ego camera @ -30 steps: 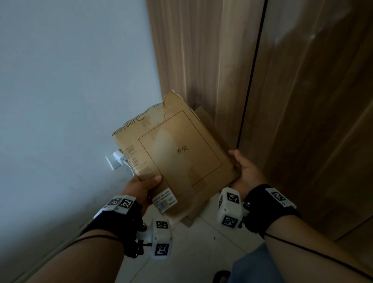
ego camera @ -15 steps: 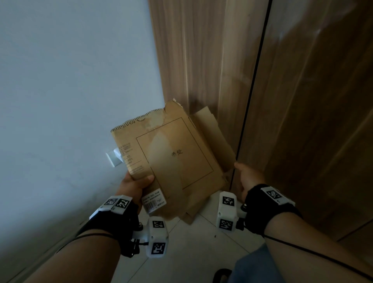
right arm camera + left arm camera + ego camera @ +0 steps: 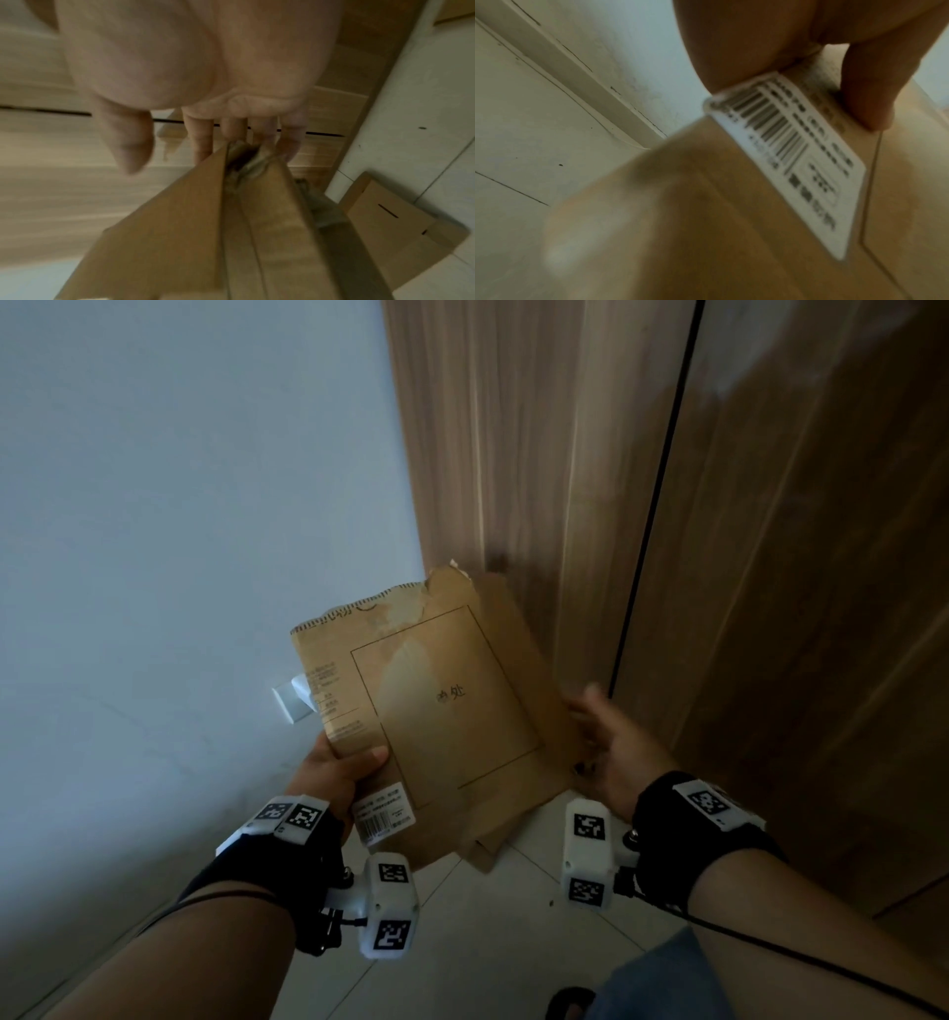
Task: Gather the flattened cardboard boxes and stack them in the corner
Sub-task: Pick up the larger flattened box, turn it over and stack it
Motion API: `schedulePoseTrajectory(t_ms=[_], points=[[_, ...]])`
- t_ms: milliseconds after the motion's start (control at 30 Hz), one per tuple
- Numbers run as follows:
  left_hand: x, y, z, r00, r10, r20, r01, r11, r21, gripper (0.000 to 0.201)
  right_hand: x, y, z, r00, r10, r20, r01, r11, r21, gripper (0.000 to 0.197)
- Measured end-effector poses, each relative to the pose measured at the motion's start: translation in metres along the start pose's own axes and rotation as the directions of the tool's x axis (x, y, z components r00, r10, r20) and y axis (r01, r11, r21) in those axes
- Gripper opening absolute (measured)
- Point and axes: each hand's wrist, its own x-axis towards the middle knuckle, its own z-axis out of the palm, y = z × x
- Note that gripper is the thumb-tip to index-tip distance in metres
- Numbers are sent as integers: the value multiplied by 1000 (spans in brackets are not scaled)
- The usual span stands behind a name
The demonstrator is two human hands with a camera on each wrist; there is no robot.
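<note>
I hold a bundle of flattened brown cardboard boxes [image 3: 436,711] upright in front of the room corner. My left hand [image 3: 339,770] grips the bundle's lower left edge, thumb pressed on the front just above a white barcode label [image 3: 384,813]; the same label [image 3: 790,154] and thumb fill the left wrist view. My right hand [image 3: 611,742] is at the bundle's right edge with straight, spread fingers; in the right wrist view its fingertips [image 3: 203,150] touch the edges of the cardboard layers [image 3: 244,213]. Another flat cardboard piece [image 3: 385,219] lies on the floor below.
A pale wall [image 3: 179,557] is on the left with a white socket plate [image 3: 287,703] behind the bundle. Wood-panelled doors [image 3: 770,608] stand on the right, meeting the wall at the corner. Light floor tiles [image 3: 488,942] lie underneath.
The right hand let go of the bundle's lower right corner, pulled away, and now has come back with straight fingers against the right edge. The left hand kept its grip and tilted the bundle more upright.
</note>
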Motion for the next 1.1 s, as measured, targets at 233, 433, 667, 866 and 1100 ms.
schedulePoseTrajectory(t_ms=[233, 433, 667, 866, 1100], points=[[2, -8, 2, 999, -27, 41, 25, 998, 56, 50, -2, 6, 12, 993, -80, 85, 100, 957, -273, 63], [5, -6, 8, 999, -30, 13, 28, 990, 139, 49, -4, 5, 18, 985, -105, 137, 152, 908, -391, 61], [8, 3, 10, 994, 36, -99, -4, 954, 301, 53, -5, 5, 19, 987, -65, 149, 102, 961, -256, 48], [9, 3, 13, 989, 36, -144, 37, 880, 473, 59, 2, 3, 13, 991, -103, 87, 118, 973, -196, 56], [-3, 11, 33, 986, 46, -161, 56, 814, 578, 86, -2, 1, 16, 974, -207, 91, 225, 933, -282, 42]])
